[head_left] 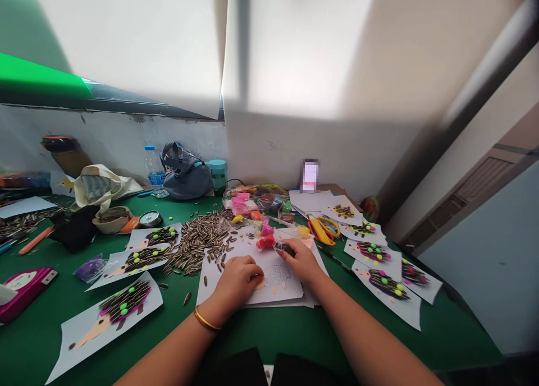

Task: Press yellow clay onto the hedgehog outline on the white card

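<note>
Green felt covers the table (261,330), with a pale wall behind and finished hedgehog pictures (112,313) fanned out on both sides. From the head camera, the hedgehog sheet (275,279) in progress lies directly ahead of both hands, its long side running left to right. Left hand (238,279) is curled, fingertips pressing on the sheet's left part; whether it pinches a seed cannot be told. Right hand (301,258) grips a small dark object at the sheet's upper edge. Sunflower seeds (197,243) are heaped just beyond the left hand, which is nearer to them.
</note>
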Demonstrator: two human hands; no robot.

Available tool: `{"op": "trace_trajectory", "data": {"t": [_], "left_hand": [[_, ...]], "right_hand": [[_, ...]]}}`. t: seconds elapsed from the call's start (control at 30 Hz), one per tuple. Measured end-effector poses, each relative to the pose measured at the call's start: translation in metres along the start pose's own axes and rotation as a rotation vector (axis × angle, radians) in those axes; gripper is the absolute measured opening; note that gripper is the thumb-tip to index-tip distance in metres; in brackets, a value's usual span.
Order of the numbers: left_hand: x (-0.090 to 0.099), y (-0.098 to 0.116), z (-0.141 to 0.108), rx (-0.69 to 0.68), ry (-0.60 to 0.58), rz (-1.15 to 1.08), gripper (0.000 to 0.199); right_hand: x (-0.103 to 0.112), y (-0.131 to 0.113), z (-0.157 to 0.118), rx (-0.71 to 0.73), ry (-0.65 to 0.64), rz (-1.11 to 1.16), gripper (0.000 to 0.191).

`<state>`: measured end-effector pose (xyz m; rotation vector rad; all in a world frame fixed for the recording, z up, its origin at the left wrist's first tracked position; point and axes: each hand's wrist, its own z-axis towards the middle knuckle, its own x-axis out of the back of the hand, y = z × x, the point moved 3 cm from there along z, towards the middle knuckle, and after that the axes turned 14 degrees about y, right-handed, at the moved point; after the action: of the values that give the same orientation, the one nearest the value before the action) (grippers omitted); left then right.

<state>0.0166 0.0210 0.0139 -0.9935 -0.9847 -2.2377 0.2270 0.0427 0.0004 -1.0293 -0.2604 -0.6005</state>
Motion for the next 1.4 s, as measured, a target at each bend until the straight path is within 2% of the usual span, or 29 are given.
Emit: {"op": "trace_trajectory", "data": {"t": [0.27, 0.43, 0.6, 0.73, 1.13, 1.27, 1.4], "left_hand": [[0.002, 0.004, 0.001, 0.020, -0.010, 0.023, 0.011], [0.004, -0.001, 0.000, 0.001, -0.022, -0.042, 0.014], [0.008, -0.006, -0.001, 0.041, -0.033, -0.128, 0.023], [0.007, -0.006, -0.003, 0.009, -0.061, -0.136, 0.026], [0.009, -0.003, -0.004, -0.025, -0.021, -0.097, 0.030], [0.007, 0.000, -0.004, -0.097, -0.063, -0.051, 0.021], [0.008, 0.002, -0.004, -0.120, -0.073, -0.031, 0.021]], "right_hand": [[0.000, -0.002, -0.001, -0.018, -0.016, -0.022, 0.027], [0.000, -0.002, -0.001, -0.024, -0.027, -0.021, 0.027], [0.000, -0.001, 0.000, -0.030, -0.028, -0.023, 0.026], [0.001, -0.002, 0.000, -0.031, -0.034, -0.029, 0.026], [0.000, -0.001, 0.000, -0.026, -0.039, -0.034, 0.026], [0.000, -0.002, 0.000, -0.032, -0.039, -0.036, 0.026], [0.001, -0.004, 0.000, -0.032, -0.038, -0.025, 0.025]]}}
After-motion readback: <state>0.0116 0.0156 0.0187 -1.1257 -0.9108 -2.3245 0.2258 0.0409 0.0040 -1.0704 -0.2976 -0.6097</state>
